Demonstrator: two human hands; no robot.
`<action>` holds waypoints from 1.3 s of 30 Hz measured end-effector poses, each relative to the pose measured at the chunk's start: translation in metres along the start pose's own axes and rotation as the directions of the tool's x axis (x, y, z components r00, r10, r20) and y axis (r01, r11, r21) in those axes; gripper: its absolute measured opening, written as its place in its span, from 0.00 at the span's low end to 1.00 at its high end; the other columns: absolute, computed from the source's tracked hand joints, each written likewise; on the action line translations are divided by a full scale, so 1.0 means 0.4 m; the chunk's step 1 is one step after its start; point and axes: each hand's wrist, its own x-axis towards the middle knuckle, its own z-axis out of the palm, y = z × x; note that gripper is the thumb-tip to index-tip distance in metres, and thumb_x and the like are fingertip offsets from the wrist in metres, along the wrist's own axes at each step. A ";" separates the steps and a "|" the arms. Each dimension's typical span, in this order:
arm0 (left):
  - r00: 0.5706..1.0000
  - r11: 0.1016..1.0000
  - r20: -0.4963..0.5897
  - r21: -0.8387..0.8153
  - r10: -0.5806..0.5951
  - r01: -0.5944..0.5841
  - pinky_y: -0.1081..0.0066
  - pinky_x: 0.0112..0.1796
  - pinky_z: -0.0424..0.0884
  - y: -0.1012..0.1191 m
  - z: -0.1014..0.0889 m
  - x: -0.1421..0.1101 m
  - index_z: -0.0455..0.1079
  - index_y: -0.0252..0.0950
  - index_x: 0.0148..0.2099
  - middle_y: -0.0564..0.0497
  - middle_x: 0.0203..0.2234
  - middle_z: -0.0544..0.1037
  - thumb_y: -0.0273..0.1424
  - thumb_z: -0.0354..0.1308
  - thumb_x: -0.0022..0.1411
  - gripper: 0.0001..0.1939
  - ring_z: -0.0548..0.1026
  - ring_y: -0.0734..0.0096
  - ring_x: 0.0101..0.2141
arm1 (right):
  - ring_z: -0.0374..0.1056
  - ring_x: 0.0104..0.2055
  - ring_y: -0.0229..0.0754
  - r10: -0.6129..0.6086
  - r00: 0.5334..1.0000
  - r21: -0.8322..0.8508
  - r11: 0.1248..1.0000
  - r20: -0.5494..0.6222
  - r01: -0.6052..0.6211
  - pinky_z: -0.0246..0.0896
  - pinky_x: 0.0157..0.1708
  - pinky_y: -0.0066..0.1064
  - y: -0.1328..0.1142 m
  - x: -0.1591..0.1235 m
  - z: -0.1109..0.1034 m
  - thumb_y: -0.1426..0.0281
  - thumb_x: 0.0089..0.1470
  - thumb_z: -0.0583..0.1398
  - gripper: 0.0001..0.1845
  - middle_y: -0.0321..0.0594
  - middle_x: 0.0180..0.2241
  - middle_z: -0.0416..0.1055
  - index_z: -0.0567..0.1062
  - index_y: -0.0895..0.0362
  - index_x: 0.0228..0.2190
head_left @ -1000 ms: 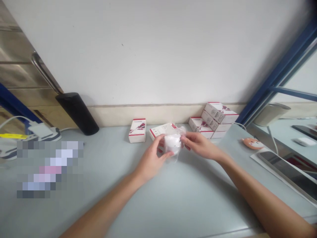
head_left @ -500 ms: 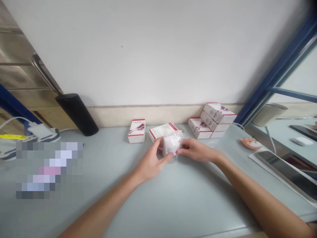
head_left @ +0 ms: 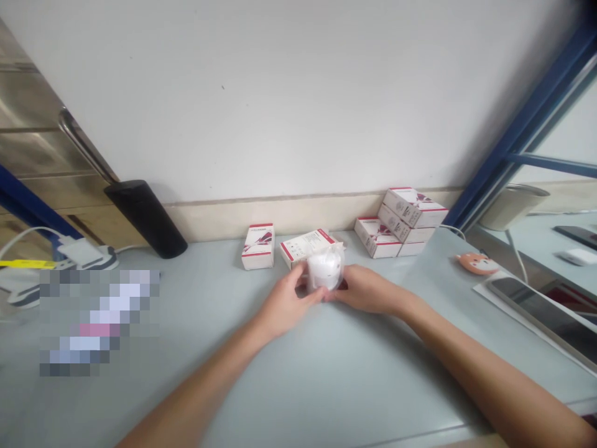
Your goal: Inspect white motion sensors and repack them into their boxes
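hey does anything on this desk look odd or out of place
Nothing looks plainly spilled or damaged. A pixelated patch on the left of the desk oddly hides whatever lies there. The carton just behind the wrapped white item also looks askew, turned at an angle to the left-hand carton.

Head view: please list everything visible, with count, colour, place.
wrapped item: one, white, between hands
small boxes: six or more, white-red, by wall
padded object: one, black, left
tube: one, silver, left
charger: one, white, left
strip: one, yellow, left
pixelated patch: one, multicoloured, left
animal-faced item: one, orange-white, right
slab: one, dark, right
container: one, beige, right
table: one, grey-green, below
wall: one, white, behind
frame bars: several, blue, both sides
left hand, right hand: two, bare, at item
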 end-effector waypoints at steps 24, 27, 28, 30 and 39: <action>0.958 0.579 -0.117 -0.813 -0.261 0.059 0.63 0.53 0.75 0.078 -0.039 0.018 0.75 0.39 0.55 0.45 0.56 0.79 0.28 0.67 0.62 0.19 0.76 0.60 0.55 | 0.75 0.40 0.45 0.061 0.971 0.563 0.822 -0.232 0.083 0.71 0.37 0.37 -0.043 0.001 -0.001 0.44 0.66 0.57 0.30 0.43 0.45 0.75 0.66 0.49 0.59; 0.969 0.626 -0.134 -0.779 -0.207 0.026 0.61 0.54 0.74 0.075 -0.036 0.015 0.74 0.38 0.57 0.44 0.55 0.80 0.28 0.68 0.61 0.22 0.77 0.57 0.55 | 0.75 0.36 0.44 0.051 0.992 0.726 0.686 -0.114 0.048 0.72 0.36 0.38 -0.066 0.005 0.029 0.45 0.63 0.61 0.28 0.41 0.39 0.76 0.70 0.52 0.52; 0.971 0.635 -0.132 -0.772 -0.198 0.024 0.60 0.55 0.74 0.074 -0.036 0.015 0.74 0.38 0.58 0.44 0.54 0.80 0.28 0.68 0.61 0.23 0.77 0.56 0.56 | 0.74 0.34 0.43 0.070 0.989 0.752 0.657 -0.130 0.052 0.71 0.36 0.37 -0.071 0.008 0.036 0.46 0.62 0.63 0.26 0.40 0.36 0.75 0.72 0.53 0.47; 0.977 0.642 -0.118 -0.767 -0.176 0.023 0.59 0.56 0.74 0.072 -0.035 0.013 0.73 0.38 0.59 0.44 0.55 0.80 0.29 0.68 0.62 0.24 0.77 0.55 0.56 | 0.71 0.34 0.41 0.120 0.974 0.772 0.632 -0.192 0.075 0.70 0.35 0.36 -0.075 0.013 0.042 0.48 0.61 0.65 0.22 0.38 0.32 0.74 0.73 0.55 0.40; 0.984 0.684 -0.146 -0.729 -0.107 -0.034 0.54 0.62 0.71 0.068 -0.031 0.009 0.69 0.43 0.65 0.45 0.60 0.78 0.27 0.69 0.62 0.30 0.72 0.53 0.63 | 0.71 0.47 0.46 0.175 0.966 0.816 0.576 -0.189 0.056 0.71 0.42 0.38 -0.069 0.007 0.035 0.46 0.66 0.57 0.24 0.44 0.48 0.74 0.76 0.51 0.48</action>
